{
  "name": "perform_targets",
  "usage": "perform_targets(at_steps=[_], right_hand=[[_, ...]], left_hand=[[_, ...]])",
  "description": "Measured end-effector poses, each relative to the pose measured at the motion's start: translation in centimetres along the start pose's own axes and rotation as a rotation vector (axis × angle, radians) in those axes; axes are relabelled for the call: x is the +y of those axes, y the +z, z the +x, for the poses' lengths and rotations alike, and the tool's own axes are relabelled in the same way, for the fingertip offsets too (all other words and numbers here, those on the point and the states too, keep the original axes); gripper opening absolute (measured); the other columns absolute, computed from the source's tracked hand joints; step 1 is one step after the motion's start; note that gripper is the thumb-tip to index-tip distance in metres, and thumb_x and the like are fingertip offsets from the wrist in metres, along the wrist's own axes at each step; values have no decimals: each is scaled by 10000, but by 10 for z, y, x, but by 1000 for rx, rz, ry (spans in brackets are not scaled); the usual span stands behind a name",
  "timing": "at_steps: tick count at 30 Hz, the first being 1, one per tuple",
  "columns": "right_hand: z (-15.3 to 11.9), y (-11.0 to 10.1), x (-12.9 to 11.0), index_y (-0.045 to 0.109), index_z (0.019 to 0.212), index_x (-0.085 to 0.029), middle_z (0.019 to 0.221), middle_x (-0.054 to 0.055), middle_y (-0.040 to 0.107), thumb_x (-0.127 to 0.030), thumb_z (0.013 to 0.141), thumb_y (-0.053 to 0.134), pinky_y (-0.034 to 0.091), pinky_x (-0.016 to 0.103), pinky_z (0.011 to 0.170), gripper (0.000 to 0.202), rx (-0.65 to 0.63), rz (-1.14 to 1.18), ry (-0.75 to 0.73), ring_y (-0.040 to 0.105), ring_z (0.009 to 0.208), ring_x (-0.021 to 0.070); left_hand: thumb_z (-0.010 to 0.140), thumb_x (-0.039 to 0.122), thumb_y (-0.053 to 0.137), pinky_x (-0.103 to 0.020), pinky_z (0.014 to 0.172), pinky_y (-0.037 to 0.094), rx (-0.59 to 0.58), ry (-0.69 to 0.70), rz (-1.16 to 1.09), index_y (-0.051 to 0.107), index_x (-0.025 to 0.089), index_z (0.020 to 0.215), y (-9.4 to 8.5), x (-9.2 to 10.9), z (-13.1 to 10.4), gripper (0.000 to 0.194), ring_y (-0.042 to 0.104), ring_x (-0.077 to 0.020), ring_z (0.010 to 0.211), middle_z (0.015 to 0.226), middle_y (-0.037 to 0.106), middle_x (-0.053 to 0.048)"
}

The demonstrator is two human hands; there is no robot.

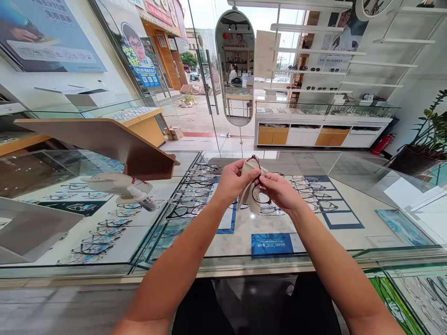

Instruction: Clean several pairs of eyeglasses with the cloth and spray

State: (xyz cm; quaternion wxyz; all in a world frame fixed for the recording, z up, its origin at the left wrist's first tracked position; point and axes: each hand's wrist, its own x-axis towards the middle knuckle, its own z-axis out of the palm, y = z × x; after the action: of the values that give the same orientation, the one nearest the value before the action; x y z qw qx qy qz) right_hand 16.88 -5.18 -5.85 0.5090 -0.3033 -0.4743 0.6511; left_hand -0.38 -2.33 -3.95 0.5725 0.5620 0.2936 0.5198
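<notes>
A pair of dark reddish-brown glasses [267,201] is held up above the glass counter, between my two hands. My left hand [237,179] is closed on a pale beige cloth [254,197], which wraps part of the frame and hangs below the fingers. The fingers of my right hand [279,190] pinch the frame near its middle. One round lens rim points up, the other down to the right. Rows of eyeglasses [197,188] lie in the display case beneath and beside my hands.
On the left are a spray bottle [148,201], a larger white bottle [111,183], a brown wooden stand [150,163] and a grey box [31,228]. A blue card [272,244] lies near the counter's front edge. An oval mirror [235,70] stands beyond.
</notes>
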Motion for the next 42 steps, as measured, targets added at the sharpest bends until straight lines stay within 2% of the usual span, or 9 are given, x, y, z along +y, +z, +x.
perform_targets(at_steps=[4,10,14,18,21,24,30,34,42], right_hand=[[1,-1,7,823,857,-213,903,34,751,-613,695,984,467,319,810,461,-11,-66,-23,597,818,163],[1,1,11,819,927,-213,898,23,741,-635,782,917,451,328,827,457,-62,-159,-71,583,812,165],[1,2,9,813,905,-212,910,31,745,-644,787,904,452,325,808,458,-24,-174,-97,570,795,163],[1,2,4,775,838,-210,865,22,734,-656,751,917,446,315,751,477,65,-156,-115,535,736,151],[1,3,2,765,831,-210,814,12,708,-669,718,930,430,309,702,501,100,-127,-121,512,695,146],[1,3,1,775,834,-206,805,15,698,-669,710,934,410,303,681,505,125,-119,-139,504,688,143],[1,3,1,762,849,-216,798,13,682,-659,747,910,410,311,677,478,124,-122,-148,488,687,152],[2,4,1,718,816,-220,888,22,727,-635,740,925,428,309,729,470,122,-108,-160,521,742,154],[1,3,3,726,827,-219,885,19,719,-613,779,907,422,311,731,435,107,-120,-171,489,727,149]], left_hand=[[647,633,987,-224,482,483,91,34,15,695,168,786,6,-3,-3,566,576,-109,508,640,664,19],[771,730,881,-215,426,399,186,114,16,617,180,673,13,-7,-5,618,489,-85,445,539,574,30],[750,740,896,-219,443,422,151,56,-90,641,174,692,8,-10,0,624,506,-87,453,557,593,25],[650,691,985,-231,538,526,60,-75,-247,743,151,842,1,-12,8,622,610,-112,539,671,701,-6],[681,619,1003,-251,614,572,-21,-120,-306,781,140,947,-1,-12,9,591,665,-135,617,751,755,-31],[712,551,1007,-261,618,559,-77,-131,-331,785,144,946,0,-11,8,520,669,-146,635,760,758,-31],[723,601,984,-263,700,579,-23,-86,-267,801,154,942,1,-14,7,531,694,-152,712,821,785,-39],[712,613,985,-265,664,579,9,-37,-205,804,149,931,-2,-13,8,545,684,-151,687,821,785,-46],[661,585,1017,-264,629,583,64,-23,-192,794,146,911,0,-10,5,552,671,-146,662,800,774,-42]])
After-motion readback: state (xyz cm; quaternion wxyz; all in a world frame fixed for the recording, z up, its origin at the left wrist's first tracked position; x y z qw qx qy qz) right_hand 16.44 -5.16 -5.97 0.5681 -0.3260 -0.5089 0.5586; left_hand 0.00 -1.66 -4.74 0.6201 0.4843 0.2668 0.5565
